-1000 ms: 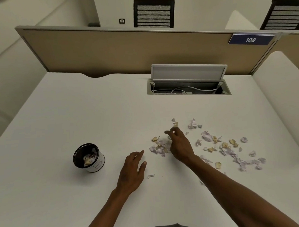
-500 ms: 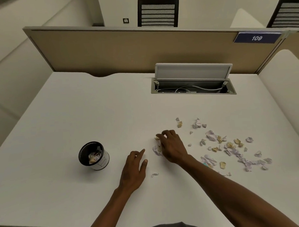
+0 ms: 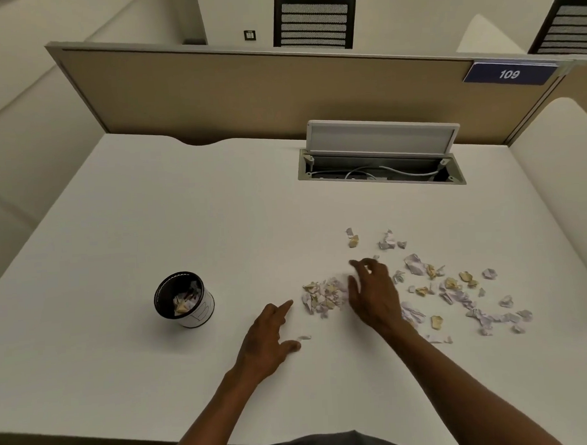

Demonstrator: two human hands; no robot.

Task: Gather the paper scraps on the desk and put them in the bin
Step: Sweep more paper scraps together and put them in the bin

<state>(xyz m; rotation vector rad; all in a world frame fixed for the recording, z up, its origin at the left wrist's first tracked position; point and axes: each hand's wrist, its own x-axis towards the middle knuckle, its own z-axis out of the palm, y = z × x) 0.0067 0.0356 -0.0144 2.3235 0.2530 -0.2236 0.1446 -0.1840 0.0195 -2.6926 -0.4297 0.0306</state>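
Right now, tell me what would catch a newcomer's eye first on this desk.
The paper scraps strewn over the right half of the white desk stand out first, with a small pile gathered just left of the right hand. The left hand rests flat nearer the front edge. To the left stands a small dark-rimmed bin already holding scraps, and at the back an open cable hatch shows its wires.

One bin [image 3: 184, 299], left on the desk [image 3: 151, 228] — one desk. Two hands: left [image 3: 262, 346], right [image 3: 372, 296]. Two chairs [image 3: 314, 19] far off, one sign [image 3: 509, 74], one cable box [image 3: 380, 166]. Scraps [image 3: 324, 296] — dozens, too many to count exactly.
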